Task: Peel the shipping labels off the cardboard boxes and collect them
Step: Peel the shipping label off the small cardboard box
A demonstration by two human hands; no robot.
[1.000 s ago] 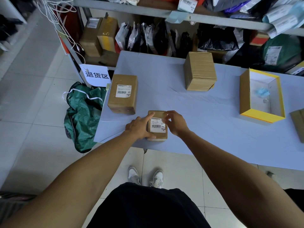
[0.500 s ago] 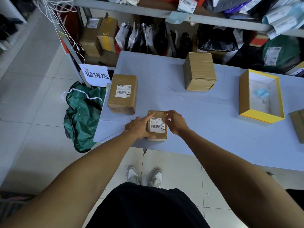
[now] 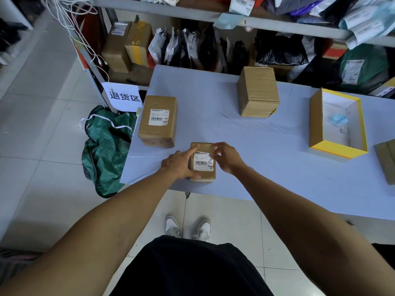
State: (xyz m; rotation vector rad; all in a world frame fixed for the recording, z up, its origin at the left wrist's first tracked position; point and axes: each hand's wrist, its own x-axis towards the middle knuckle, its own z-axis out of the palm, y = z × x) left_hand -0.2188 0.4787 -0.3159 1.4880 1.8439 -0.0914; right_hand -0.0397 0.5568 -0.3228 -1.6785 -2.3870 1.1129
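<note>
Small cardboard box (image 3: 202, 162) sits at the near edge of the table (image 3: 267, 146), white shipping label (image 3: 203, 163) on top. Left hand (image 3: 179, 164) grips the box's left side, index finger laid along its top edge. Right hand (image 3: 227, 157) pinches the label's upper right corner — corner lifted. 2 more boxes behind: labelled box (image 3: 157, 120), plain box (image 3: 257, 91).

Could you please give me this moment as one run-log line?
stage: peeling label | left hand: steadies small box | right hand: picks at label's right corner | other labelled box: untouched
</note>
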